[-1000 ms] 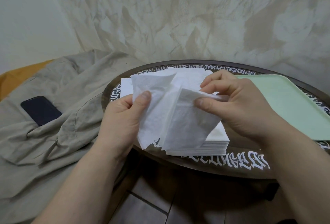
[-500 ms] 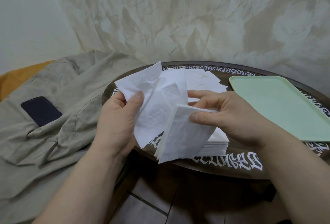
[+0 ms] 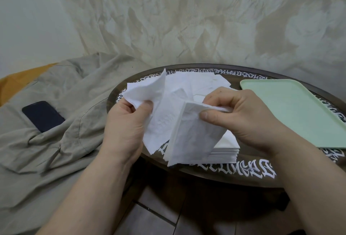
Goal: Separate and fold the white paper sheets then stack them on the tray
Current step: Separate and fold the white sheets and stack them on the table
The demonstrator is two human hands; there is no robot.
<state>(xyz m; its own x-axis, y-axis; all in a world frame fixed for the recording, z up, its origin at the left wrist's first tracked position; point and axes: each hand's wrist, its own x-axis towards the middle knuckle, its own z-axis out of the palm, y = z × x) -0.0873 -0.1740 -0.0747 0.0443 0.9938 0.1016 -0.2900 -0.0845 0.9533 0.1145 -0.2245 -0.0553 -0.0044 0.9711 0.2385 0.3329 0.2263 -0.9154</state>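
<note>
Left hand (image 3: 127,124) pinches one thin white paper sheet (image 3: 149,92); right hand (image 3: 241,116) pinches the white folded wad (image 3: 194,137) mid-frame, peeling them apart, I'd guess.

We find only one kind of lettering here: white ornate, blackletter-style characters running in a band around the rim of the round dark table (image 3: 243,179). We cannot read them as words. Along the near edge the characters appear upside down or mirrored to us, and along the far edge and the right side they are too small and broken up to make out. The white paper sheets (image 3: 194,137), the stack of sheets (image 3: 227,152), the pale green tray (image 3: 292,111) and the dark phone (image 3: 43,115) on the cloth show us no print, label or number.
</note>
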